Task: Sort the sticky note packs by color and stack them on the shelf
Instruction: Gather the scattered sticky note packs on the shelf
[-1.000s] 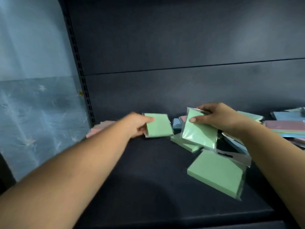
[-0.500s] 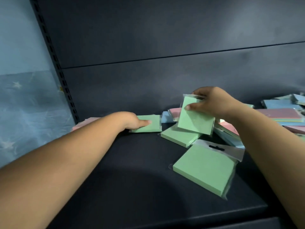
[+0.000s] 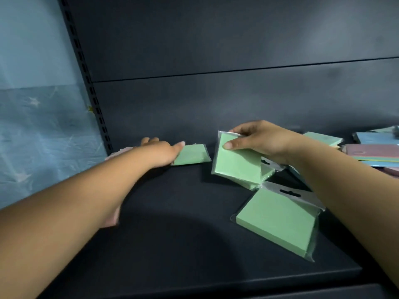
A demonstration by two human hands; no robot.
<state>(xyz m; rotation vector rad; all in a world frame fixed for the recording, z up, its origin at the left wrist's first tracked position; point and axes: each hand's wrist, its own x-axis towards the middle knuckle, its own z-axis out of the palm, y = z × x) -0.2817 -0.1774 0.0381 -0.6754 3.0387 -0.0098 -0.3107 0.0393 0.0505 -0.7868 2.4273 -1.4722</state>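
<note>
we see the left hand [image 3: 158,151] reaching to the back of the dark matte metal shelf [image 3: 172,234], fingers fairly straight and resting on a flat green sticky note pack in clear wrap [image 3: 191,154]. that pack lies flat, its long axis running left to right along the back panel. the right hand [image 3: 261,141] pinches a second green wrapped pack [image 3: 235,166] by its upper edge, thumb on the front face, fingers curled behind; this pack stands tilted on its lower edge, face toward us, top leaning right. under it more green packs [image 3: 266,172] lie partly hidden. a larger green pack with a clear hang tab [image 3: 276,219] lies flat nearer us, tab pointing to the back right. at far right, blue and pink packs [image 3: 373,153] pile up, cut off by the frame. a pale pink edge [image 3: 117,153] behind the left forearm is hard to make out.
</note>
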